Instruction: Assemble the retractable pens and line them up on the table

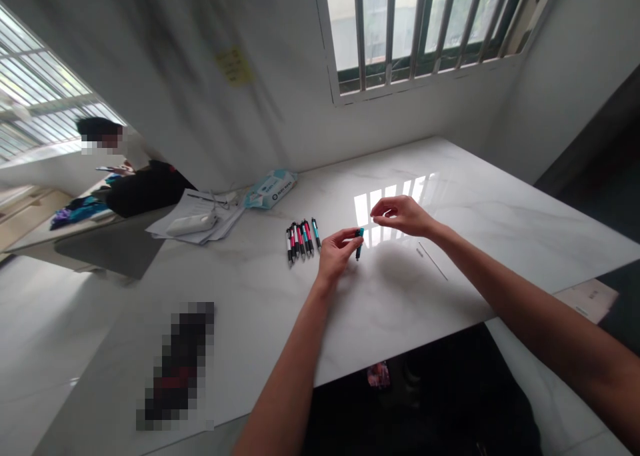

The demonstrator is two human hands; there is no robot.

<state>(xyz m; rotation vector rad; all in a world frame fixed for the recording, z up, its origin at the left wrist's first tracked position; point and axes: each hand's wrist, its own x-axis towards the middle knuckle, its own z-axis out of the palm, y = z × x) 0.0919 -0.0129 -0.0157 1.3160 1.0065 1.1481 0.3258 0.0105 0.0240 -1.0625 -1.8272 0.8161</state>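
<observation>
My left hand (336, 256) pinches a short teal and black pen part (359, 244) upright over the white table, its narrow dark end downward. To the right and slightly higher is my right hand (403, 216), with fingers bent and tips drawn close to the thumb; anything between them is too small to make out. On the table below it lie a thin pen refill (434, 261) and a small spring-like piece (419, 251). Left of my left hand, several click pens (301, 241) in red, white and teal lie side by side, and one teal pen (315, 235) lies slightly apart.
A pack of wipes (273, 189) and papers with a white object (193, 224) lie at the table's far left. A dark pixelated object (177, 369) rests at the near left. Another person (125, 153) sits in the left background. Barred windows (425, 29) face the marbled table (525, 229).
</observation>
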